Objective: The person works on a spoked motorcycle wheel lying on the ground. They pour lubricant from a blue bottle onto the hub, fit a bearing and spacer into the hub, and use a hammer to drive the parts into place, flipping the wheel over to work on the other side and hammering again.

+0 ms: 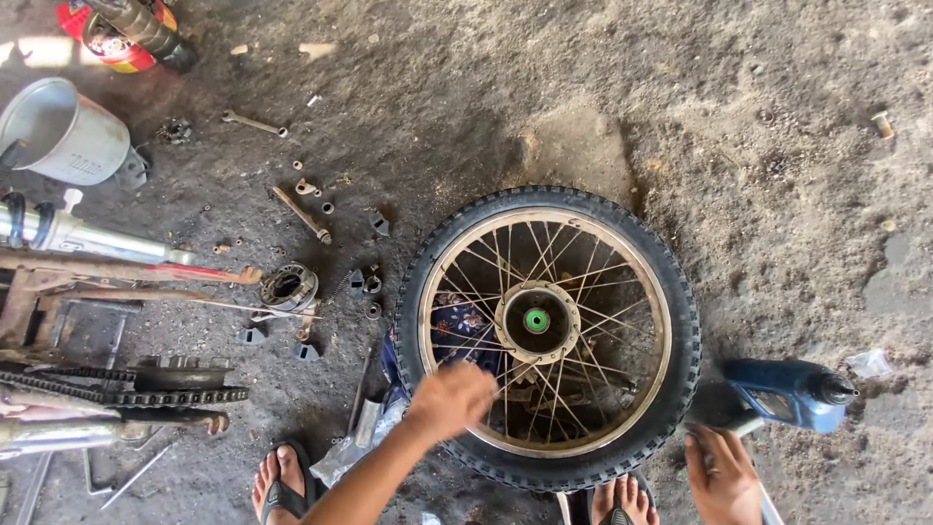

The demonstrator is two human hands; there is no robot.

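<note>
A spoked motorcycle wheel (550, 335) with a knobby black tyre lies flat on the dirt floor, and its hub has a green centre (536, 320). My left hand (449, 399) reaches in from below. It is curled and blurred over the near-left rim and spokes, and what it holds, if anything, is hidden. My right hand (721, 476) is low at the right, just outside the tyre, closed over a pale thin bar (747, 426). A blue oil bottle (789, 393) lies on its side just above that hand.
My sandalled feet (282, 488) sit at the bottom edge. On the left are a sprocket with chain (180, 387), a round bearing housing (289, 287), a fork tube (92, 240), a metal bucket (60, 133), a wrench (255, 122) and scattered bolts and spacers. Blue cloth (459, 321) lies under the wheel.
</note>
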